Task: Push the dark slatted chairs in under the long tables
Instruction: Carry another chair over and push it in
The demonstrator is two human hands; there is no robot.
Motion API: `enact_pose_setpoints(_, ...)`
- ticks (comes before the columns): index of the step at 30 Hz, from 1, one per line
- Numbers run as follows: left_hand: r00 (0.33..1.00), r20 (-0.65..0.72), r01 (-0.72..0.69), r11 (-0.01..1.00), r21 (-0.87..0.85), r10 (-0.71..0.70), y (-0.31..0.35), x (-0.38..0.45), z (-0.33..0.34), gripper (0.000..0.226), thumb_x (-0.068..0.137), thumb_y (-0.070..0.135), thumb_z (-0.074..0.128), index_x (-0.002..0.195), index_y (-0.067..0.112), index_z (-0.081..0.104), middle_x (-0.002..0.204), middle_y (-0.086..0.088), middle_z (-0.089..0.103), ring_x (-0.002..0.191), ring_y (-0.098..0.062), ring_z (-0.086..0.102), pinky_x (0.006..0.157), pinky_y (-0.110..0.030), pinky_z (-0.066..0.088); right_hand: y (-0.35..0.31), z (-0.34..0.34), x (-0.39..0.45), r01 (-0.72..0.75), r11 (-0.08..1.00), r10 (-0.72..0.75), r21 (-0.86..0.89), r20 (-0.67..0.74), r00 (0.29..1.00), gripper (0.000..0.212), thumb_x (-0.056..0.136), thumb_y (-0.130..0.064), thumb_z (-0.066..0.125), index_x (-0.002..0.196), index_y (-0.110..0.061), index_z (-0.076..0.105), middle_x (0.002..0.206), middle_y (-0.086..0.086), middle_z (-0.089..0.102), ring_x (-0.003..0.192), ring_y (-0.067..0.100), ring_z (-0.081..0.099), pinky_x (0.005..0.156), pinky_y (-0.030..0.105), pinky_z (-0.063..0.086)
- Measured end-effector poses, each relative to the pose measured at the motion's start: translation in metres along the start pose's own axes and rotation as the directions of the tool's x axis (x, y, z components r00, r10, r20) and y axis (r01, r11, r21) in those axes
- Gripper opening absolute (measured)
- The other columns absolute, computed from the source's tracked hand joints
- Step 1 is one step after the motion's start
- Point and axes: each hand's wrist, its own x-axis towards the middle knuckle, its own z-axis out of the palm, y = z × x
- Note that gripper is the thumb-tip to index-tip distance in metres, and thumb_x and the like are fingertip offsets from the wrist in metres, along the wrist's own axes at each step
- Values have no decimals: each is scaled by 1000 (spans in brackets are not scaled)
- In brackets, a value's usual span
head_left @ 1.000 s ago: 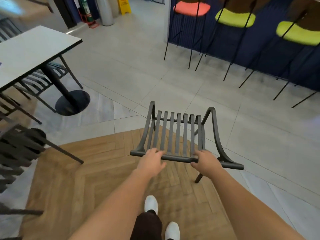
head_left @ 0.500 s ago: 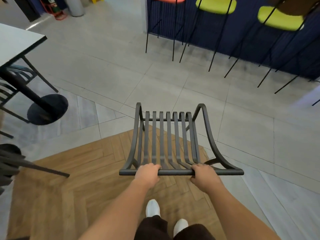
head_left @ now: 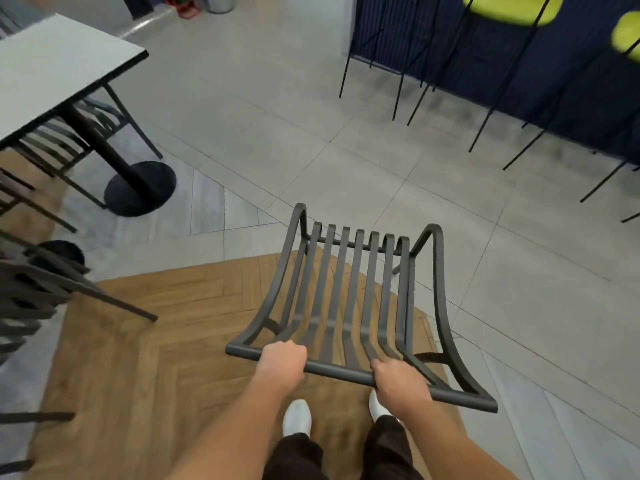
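A dark slatted chair (head_left: 349, 292) stands in front of me, seen from behind and above, over the edge between wood and tile floor. My left hand (head_left: 282, 360) grips the left part of its top back rail. My right hand (head_left: 398, 381) grips the same rail further right. A long white-topped table (head_left: 52, 67) on a black pedestal base (head_left: 140, 187) stands at the upper left, well apart from the chair. Another dark slatted chair (head_left: 65, 140) is tucked under it.
More dark slatted chairs (head_left: 31, 292) crowd the left edge. Bar stools with yellow-green seats (head_left: 512, 8) and thin black legs line a dark blue wall (head_left: 571, 91) at the upper right. Grey tile floor (head_left: 277, 116) lies between table and stools. My white shoes (head_left: 296, 417) are below.
The view has swung back to the left, so the table shows more at the upper left. The chair now sits right of centre and turned slightly. Both hands keep their grip on the rail.
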Motion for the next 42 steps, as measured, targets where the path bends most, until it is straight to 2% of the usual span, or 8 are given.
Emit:
enact_pose_setpoints(6,996,-13,90,995,-40,-90,13,-7,2,26,100,23,53,125,23,63,120,-3,68,111,-27,65,89,-40,51,22,-11,3,161,985,-159,-59,36,987,20,99,-15,50,117,-18,59,115,5,65,106,28,62,90,40,49)
enact_pose_setpoints(12,971,1,234,955,-184,-238,29,-22,8,29,98,18,54,124,24,64,118,-3,69,110,-28,65,87,-42,52,36,-34,26,303,942,-297,-148,60,953,21,101,-15,47,117,-18,60,112,6,65,104,28,62,89,40,51)
enact_pose_setpoints(19,890,62,444,831,-335,-451,38,-45,27,32,99,16,54,127,25,65,116,-3,70,107,-27,67,90,-42,56,15,-59,58,478,827,-460,-295,134,878,22,101,-15,47,116,-19,62,110,6,66,102,27,63,87,41,52)
enact_pose_setpoints(25,821,161,558,710,-430,-547,32,-61,42,29,100,15,55,126,23,65,114,-3,70,105,-26,68,90,-42,57,-23,-68,82,582,719,-560,-379,178,809,19,103,-19,49,116,-20,62,109,4,66,101,24,65,87,39,52)
enact_pose_setpoints(33,804,177,575,666,-475,-568,-34,-58,34,28,102,14,52,128,19,61,116,-7,68,109,-28,67,87,-41,53,-90,-98,132,654,629,-634,-420,211,744,21,102,-21,51,121,-21,60,109,1,67,100,22,65,87,37,54)
enact_pose_setpoints(42,799,189,574,630,-524,-571,-143,-31,6,25,102,11,51,122,16,65,116,-9,68,110,-31,66,89,-44,52,-181,-147,198,620,622,-608,-478,204,767,23,103,-20,50,123,-21,61,108,1,67,97,21,67,85,36,55)
